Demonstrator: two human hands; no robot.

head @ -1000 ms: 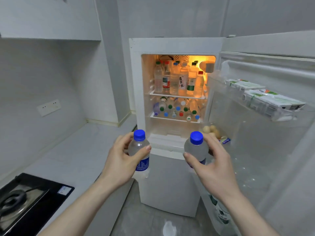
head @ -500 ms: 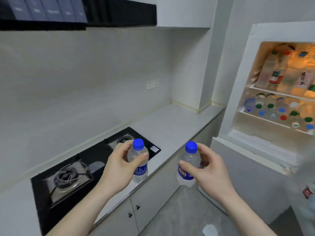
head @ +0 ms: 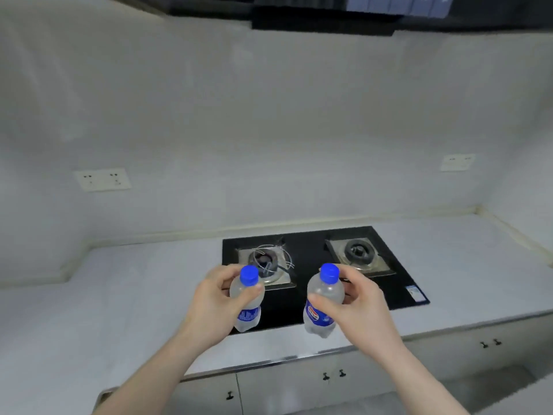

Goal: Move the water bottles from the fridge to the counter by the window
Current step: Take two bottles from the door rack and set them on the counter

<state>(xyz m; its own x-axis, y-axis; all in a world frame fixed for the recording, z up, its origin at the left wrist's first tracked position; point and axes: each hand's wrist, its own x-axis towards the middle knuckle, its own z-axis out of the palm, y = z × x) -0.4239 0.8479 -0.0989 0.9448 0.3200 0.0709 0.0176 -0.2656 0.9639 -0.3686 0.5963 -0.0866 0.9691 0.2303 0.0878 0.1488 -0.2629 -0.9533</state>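
Gripping small blue-capped water bottles, one per hand, head view: left hand (head: 215, 307) curled round left bottle (head: 247, 301), right hand (head: 357, 307) round right bottle (head: 323, 301). Both bottles upright, apart, held above desk (head: 119, 295) front edge, over black hob (head: 314, 265).

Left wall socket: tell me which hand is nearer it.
Left. The left hand is below and right of the socket; the right hand is farther right.
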